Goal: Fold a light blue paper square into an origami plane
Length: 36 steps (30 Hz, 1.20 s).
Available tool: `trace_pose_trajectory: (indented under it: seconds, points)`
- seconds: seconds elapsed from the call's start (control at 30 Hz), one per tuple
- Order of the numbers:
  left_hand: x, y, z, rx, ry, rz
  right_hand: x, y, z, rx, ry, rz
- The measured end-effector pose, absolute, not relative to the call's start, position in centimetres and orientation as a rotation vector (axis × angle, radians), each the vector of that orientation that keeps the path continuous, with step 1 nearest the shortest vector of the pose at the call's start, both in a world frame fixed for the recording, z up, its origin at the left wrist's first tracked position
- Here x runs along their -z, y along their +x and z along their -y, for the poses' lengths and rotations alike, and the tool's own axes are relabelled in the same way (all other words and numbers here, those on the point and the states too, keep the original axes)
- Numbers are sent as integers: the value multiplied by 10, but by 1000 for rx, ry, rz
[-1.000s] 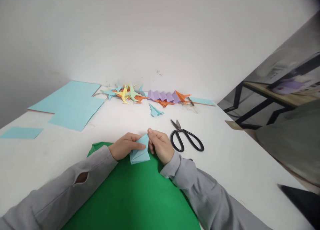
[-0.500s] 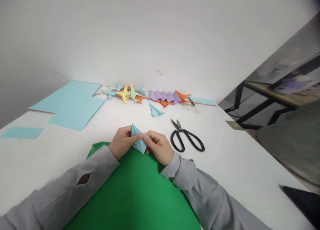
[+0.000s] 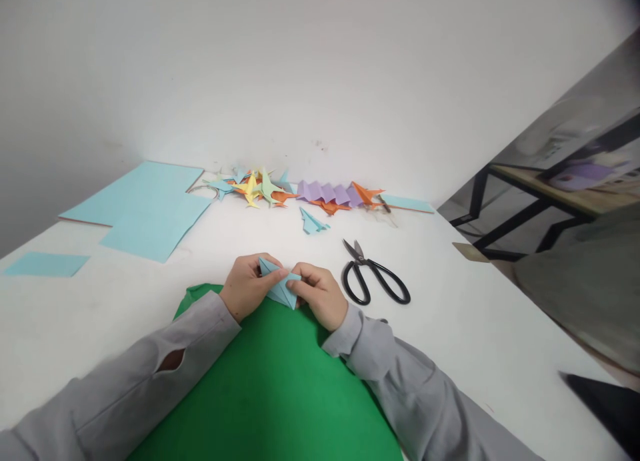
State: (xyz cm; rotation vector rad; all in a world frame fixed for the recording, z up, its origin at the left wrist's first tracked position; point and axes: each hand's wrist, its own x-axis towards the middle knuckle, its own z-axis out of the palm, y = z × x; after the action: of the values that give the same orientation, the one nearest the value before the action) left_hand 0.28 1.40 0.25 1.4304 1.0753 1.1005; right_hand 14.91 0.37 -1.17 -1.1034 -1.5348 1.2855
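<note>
In left hand (image 3: 249,287) and right hand (image 3: 323,297), folded blue paper (image 3: 283,295)

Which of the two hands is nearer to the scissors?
Right. The right hand is just left of the scissors, not touching them; the left hand is farther left, and both hold the folded paper.

White table (image 3: 465,361): blue sheets (image 3: 155,211) at left, black-handled scissors (image 3: 365,262) at right, folded-paper pieces (image 3: 311,191) along back.
</note>
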Motion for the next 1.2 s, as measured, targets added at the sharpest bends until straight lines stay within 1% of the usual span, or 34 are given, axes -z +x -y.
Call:
trace_pose_trajectory:
  seconds: [0.27, 0.5, 0.77, 0.9, 1.2]
  points:
    - [3, 4, -14, -1220, 1510, -1037, 10, 149, -5, -1324, -1100, 1528]
    - [1, 3, -16, -1292, 1347, -1134, 11, 147, -4, -1312, -1067, 1511]
    - [4, 1, -22, -1455, 1245, -1198, 11, 148, -3, -1330, -1090, 1504]
    - [1, 2, -19, -1423, 1291, -1167, 10, 148, -3, -1344, -1065, 1512]
    - [-1, 3, -17, -1177, 1371, -1062, 16, 148, -4, -1300, -1116, 1538]
